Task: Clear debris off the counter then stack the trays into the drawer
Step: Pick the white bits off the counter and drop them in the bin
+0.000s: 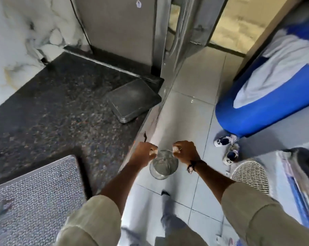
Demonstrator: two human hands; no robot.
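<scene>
- Both hands are out past the counter's (57, 103) right edge, over the pale tiled floor (191, 107).
- The left hand (145, 150) is closed on one side of a clear plastic bag (163, 164), and the right hand (184, 150) pinches the opposite side; the bag hangs open between the two grips, thin and crinkled.
- The counter is dark speckled granite with a polished face.
- A flat rectangular metal tray (132, 100) with rounded corners lies at the counter's far right corner, overhanging the edge slightly.
- A dimpled metal sheet (34, 197) sits at the near left corner.
</scene>
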